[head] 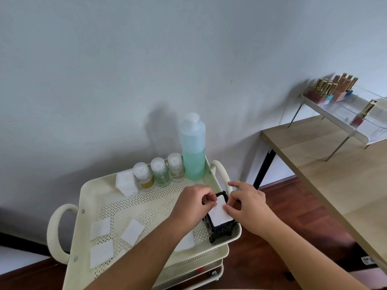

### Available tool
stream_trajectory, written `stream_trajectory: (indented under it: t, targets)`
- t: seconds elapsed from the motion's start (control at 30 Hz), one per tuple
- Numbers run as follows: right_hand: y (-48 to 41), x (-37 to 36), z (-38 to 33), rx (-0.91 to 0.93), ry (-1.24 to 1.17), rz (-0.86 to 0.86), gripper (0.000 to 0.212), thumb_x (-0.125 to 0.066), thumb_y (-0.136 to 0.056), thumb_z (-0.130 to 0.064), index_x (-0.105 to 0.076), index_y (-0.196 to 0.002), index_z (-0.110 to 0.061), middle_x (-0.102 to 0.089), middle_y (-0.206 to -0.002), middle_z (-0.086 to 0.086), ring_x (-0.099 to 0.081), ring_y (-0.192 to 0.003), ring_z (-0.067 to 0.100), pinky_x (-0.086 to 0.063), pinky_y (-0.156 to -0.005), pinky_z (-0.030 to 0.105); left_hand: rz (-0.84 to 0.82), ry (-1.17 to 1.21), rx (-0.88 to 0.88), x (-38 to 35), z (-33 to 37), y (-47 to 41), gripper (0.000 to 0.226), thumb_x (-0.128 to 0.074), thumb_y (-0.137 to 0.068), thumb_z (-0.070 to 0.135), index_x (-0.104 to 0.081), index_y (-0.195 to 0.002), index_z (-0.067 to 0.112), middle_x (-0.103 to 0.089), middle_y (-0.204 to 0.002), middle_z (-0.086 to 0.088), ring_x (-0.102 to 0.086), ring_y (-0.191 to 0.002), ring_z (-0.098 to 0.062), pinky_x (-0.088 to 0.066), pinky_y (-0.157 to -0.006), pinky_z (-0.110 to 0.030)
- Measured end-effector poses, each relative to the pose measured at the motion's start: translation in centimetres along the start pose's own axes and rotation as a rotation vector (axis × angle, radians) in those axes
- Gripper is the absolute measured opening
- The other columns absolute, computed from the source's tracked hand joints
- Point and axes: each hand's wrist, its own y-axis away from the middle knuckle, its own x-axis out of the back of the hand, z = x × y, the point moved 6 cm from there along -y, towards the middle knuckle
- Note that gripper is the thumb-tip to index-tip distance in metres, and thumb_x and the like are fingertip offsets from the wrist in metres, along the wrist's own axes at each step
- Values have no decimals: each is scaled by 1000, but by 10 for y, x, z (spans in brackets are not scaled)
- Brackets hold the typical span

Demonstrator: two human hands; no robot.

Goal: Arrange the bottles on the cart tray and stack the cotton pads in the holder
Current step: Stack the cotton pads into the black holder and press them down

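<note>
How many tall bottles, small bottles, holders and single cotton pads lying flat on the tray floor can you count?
Tall bottle: 1
Small bottles: 3
Holder: 1
Single flat pads: 4
Total: 9

Along the back rim of the cart tray (pixel 92 191) stand, left to right, a pad stack (pixel 126 183), three small bottles (pixel 160 172) and a tall bottle (pixel 193 151) in the right corner. The holder (pixel 222 227) sits at the front right corner, a single pad (pixel 218 212) at its open top. Loose pads (pixel 133 232) lie front left. A counter (pixel 335 164) stands right of the cart.
</note>
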Motion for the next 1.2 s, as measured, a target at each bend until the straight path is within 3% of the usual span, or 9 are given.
stream_trajectory:
  t: [0.13,0.37,0.43,0.53,0.6,0.73,0.87,1.2]
  targets:
    - [-1,-1,-1,41,11,48,21,-69,-79,-31,-52,-67,-30,-41,-141,-10,-30,-133,12,-22,-101,36,13,-19,-38,-2,0,0,7,-72,-76,14,-68,-79,17,-65,-79,5,-58,-71,-7,-46,-69,-19]
    - [-1,-3,0,92,51,58,15,-68,-79,-26,-54,-76,-30,-38,-142,-9,-28,-134,14,-22,-102,35,85,-27,-40,5,-2,1,11,-75,-75,17,-66,-82,15,-61,-81,5,-56,-74,-6,-35,-66,-6]
    - [-1,-3,-1,106,49,65,9,-67,-79,-30,-59,-82,-29,-37,-143,-10,-25,-136,13,-21,-102,35,72,-21,-20,7,-6,2,12,-75,-75,20,-66,-82,18,-60,-83,7,-55,-78,-6,-37,-69,-9]
    - [-3,-6,-4,125,84,19,17,-68,-78,-37,-62,-93,-32,-31,-148,-11,-17,-140,13,-18,-108,38,21,-47,14,7,-12,5,9,-72,-76,28,-65,-80,25,-55,-87,10,-52,-85,-5,-43,-76,-22]
    - [-5,-6,-5,129,113,-4,21,-67,-77,-41,-63,-97,-35,-27,-150,-11,-12,-142,13,-15,-111,39,7,-117,-12,7,-10,8,11,-69,-75,37,-64,-76,28,-52,-90,13,-48,-88,-4,-41,-77,-23]
    - [-6,-7,-6,134,238,-52,22,-66,-76,-46,-64,-95,-35,-20,-155,-9,-4,-144,15,-10,-112,41,-11,-332,-90,4,-7,10,24,-58,-72,53,-64,-76,30,-50,-103,16,-43,-100,-6,-33,-85,-24]
    - [-7,-5,-11,184,385,-45,19,-62,-79,-44,-65,-91,-30,-16,-157,-6,-2,-145,17,-10,-112,46,-34,-358,-71,-2,-10,10,32,-49,-70,58,-66,-81,34,-48,-119,16,-36,-115,-5,-25,-92,-25]
    - [-10,-2,-17,195,335,-11,17,-58,-83,-40,-64,-96,-31,-20,-155,-5,-5,-145,15,-12,-111,45,38,-311,-21,5,-16,17,33,-47,-70,57,-63,-90,36,-50,-115,16,-41,-112,-5,-32,-93,-26]
